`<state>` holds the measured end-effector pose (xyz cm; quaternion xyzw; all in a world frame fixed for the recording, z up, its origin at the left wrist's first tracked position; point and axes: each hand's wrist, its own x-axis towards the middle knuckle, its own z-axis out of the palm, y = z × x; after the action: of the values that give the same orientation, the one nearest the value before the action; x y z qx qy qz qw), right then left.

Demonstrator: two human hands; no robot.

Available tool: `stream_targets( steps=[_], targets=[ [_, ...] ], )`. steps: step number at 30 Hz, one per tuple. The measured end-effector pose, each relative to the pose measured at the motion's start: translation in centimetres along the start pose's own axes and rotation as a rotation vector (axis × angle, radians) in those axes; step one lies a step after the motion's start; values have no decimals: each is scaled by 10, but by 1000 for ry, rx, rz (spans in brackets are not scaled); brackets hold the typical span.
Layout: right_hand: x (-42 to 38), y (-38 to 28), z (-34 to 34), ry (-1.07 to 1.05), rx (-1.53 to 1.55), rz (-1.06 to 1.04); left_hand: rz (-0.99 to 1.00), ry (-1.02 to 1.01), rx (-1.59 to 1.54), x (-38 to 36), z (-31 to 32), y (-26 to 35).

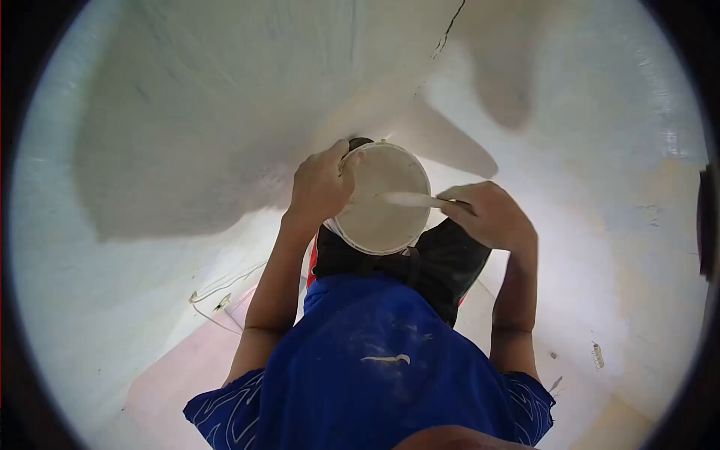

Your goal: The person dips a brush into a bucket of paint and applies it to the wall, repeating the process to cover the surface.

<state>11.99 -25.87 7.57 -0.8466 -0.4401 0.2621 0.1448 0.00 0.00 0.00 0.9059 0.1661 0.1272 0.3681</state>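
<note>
A round white bucket [382, 247] with pale, smooth filler [384, 172] inside stands in front of my body, above my dark trousers. My left hand [322, 187] is closed over the bucket's left rim, the thumb reaching over the inside edge. On the right, my right hand [495, 216] is wrapped round the handle of a putty knife [409, 199]. Its pale, coated blade points left and overlaps the filler in this view. Part of the handle is hidden by my fingers.
Ahead rises a pale, patchy wall [225, 90] with a dark crack [448, 31] near the top and broad shadows. A white cable [217, 287] lies at the lower left beside a pinkish floor area [180, 367]. Small debris [598, 355] shows at the lower right.
</note>
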Motion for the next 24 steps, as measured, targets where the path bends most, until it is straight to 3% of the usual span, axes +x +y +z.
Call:
stream_targets(
  steps=[2,6,7,13,18,22,24],
  targets=[
    [-17,7,-9,29,321,55,-21,-23,2,1,-1,-1],
    [-46,41,-1,45,547,126,11,-5,9,6,11,9],
    [-52,49,5,58,524,132,15,7,-8,8,17,11],
    [-56,64,74,133,1066,159,-6,-27,69,6,8,12],
    [-46,73,138,202,1592,4,38,-11,84,2,10,13],
    [-49,51,149,142,1838,-122,-1,-57,145,0,4,17],
    [-47,48,149,177,1823,-79,11,-31,165,-2,5,17]
  ],
)
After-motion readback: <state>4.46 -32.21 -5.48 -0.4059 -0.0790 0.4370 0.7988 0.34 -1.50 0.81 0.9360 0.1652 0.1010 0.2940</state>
